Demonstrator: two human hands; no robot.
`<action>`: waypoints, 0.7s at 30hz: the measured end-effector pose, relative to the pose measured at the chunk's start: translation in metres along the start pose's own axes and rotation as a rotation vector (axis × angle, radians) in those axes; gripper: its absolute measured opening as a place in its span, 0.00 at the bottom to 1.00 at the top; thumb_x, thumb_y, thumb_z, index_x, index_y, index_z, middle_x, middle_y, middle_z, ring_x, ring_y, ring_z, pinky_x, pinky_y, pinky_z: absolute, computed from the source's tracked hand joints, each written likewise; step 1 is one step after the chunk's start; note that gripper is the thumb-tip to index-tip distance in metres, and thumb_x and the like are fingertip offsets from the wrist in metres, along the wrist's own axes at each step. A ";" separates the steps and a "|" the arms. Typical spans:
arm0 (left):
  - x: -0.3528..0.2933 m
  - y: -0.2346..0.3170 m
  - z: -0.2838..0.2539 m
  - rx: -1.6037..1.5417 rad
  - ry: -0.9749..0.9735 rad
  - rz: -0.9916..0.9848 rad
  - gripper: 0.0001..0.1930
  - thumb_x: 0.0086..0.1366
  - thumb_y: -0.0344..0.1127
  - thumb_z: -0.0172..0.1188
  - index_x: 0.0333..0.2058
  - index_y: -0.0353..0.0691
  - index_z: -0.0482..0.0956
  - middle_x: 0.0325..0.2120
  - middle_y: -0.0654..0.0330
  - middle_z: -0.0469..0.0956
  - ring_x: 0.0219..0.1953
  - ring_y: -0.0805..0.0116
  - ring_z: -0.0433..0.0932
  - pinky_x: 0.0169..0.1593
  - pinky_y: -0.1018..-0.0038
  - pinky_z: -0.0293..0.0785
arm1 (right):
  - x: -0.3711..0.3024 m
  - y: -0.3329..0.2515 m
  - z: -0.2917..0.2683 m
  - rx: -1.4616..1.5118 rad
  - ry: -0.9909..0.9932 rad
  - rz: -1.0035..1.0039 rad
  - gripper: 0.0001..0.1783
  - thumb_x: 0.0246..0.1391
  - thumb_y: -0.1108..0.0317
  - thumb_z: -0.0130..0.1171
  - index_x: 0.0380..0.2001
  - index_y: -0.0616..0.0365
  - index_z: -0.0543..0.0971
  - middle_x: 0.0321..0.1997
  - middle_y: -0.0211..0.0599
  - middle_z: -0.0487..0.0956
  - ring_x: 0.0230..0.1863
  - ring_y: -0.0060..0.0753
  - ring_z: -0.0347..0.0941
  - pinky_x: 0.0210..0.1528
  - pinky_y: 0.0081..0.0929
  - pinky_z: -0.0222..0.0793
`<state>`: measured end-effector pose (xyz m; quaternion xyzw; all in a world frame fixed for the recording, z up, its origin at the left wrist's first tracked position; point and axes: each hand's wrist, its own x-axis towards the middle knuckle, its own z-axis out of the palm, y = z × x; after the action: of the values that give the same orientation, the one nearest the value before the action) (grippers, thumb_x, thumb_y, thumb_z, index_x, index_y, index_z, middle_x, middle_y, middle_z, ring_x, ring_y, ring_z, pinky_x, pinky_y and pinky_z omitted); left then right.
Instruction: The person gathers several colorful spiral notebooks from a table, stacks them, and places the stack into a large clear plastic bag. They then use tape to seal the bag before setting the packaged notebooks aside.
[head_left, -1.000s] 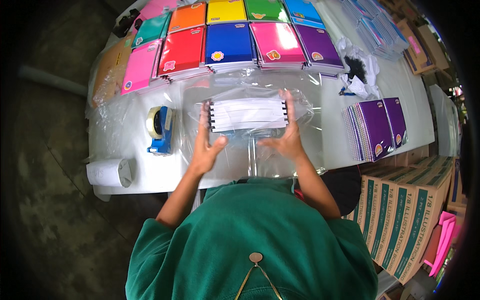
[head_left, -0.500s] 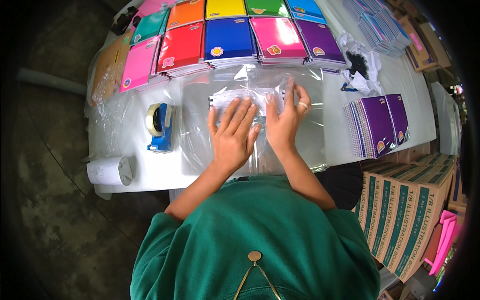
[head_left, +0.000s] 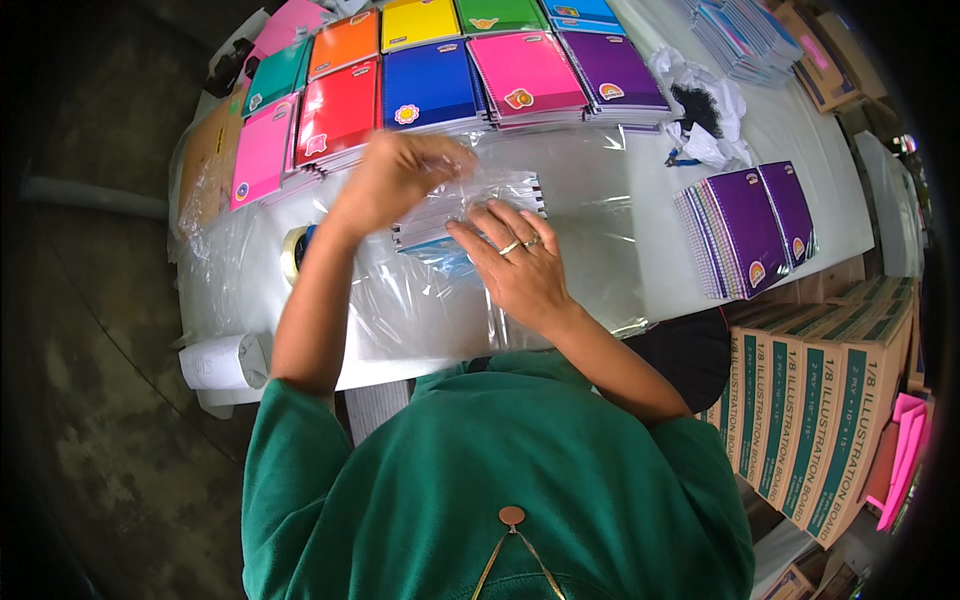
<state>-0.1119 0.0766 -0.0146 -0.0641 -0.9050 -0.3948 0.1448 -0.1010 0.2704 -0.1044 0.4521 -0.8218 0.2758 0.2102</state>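
Observation:
A small stack of spiral notebooks [head_left: 470, 205] lies wrapped in clear plastic film [head_left: 420, 300] on the white table [head_left: 800, 130]. My left hand [head_left: 395, 175] is raised over the stack's far left corner, its fingers pinched on a fold of the film. My right hand [head_left: 515, 265], with rings on two fingers, lies flat with spread fingers on the near side of the wrapped stack, pressing the film down. Part of the stack is hidden under both hands.
Rows of coloured notebooks [head_left: 430, 85] lie along the far edge. A fanned pile of purple notebooks [head_left: 745, 225] sits to the right. A tape dispenser [head_left: 293, 250] peeks out behind my left forearm, a paper roll [head_left: 220, 362] lies near left. Cardboard boxes [head_left: 820, 400] stand at right.
Both hands first held the stack by its ends, then pressed flat on it. Now my left hand has lifted and pulls film over the far corner while my right stays down.

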 end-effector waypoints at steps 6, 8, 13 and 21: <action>0.027 0.014 -0.024 -0.438 0.353 -0.162 0.13 0.60 0.38 0.56 0.38 0.36 0.78 0.30 0.53 0.79 0.28 0.66 0.78 0.33 0.72 0.75 | -0.001 0.006 0.000 -0.010 0.053 0.005 0.21 0.48 0.68 0.55 0.48 0.42 0.74 0.51 0.21 0.71 0.56 0.24 0.63 0.59 0.30 0.49; -0.005 0.004 0.009 0.403 -0.133 -0.265 0.16 0.60 0.42 0.57 0.38 0.34 0.78 0.30 0.51 0.80 0.30 0.63 0.80 0.34 0.70 0.75 | 0.000 0.006 0.005 0.010 0.096 -0.008 0.22 0.45 0.70 0.58 0.47 0.43 0.75 0.52 0.23 0.71 0.56 0.25 0.63 0.57 0.31 0.51; -0.068 0.009 0.065 0.279 0.247 0.282 0.12 0.47 0.18 0.61 0.32 0.38 0.82 0.34 0.54 0.81 0.41 0.62 0.80 0.48 0.67 0.75 | 0.008 0.003 0.025 0.474 0.585 0.193 0.17 0.41 0.77 0.60 0.38 0.47 0.78 0.45 0.23 0.76 0.51 0.26 0.69 0.50 0.27 0.57; -0.165 -0.029 0.035 0.358 0.573 -0.062 0.10 0.49 0.16 0.58 0.30 0.37 0.75 0.30 0.55 0.80 0.35 0.63 0.78 0.37 0.75 0.72 | -0.003 0.025 0.024 0.201 0.335 0.006 0.07 0.39 0.69 0.66 0.20 0.43 0.78 0.40 0.18 0.79 0.47 0.23 0.71 0.45 0.22 0.54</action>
<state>0.0304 0.0825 -0.1093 0.1034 -0.8841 -0.2357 0.3901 -0.1229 0.2682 -0.1308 0.4164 -0.7450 0.4283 0.2970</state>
